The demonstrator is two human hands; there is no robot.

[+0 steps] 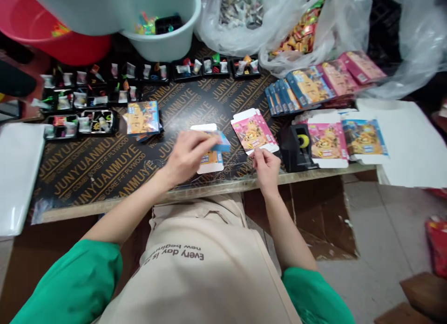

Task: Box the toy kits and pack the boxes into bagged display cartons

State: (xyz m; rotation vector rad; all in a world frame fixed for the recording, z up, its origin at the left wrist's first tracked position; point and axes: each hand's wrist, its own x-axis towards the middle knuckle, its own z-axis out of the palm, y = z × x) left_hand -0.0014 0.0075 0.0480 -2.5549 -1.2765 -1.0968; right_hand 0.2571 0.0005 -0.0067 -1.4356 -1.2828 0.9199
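Observation:
My left hand is closed around a blue and orange flat carton near the front edge of the dark plywood table. My right hand pinches the lower edge of a pink flat carton lying just to the right. The two hands are a short way apart.
A black tape dispenser stands right of my right hand, with more flat cartons beside it. Stacks of blue and pink cartons, black trays of small toys, a white tub, a red basin and plastic bags line the back.

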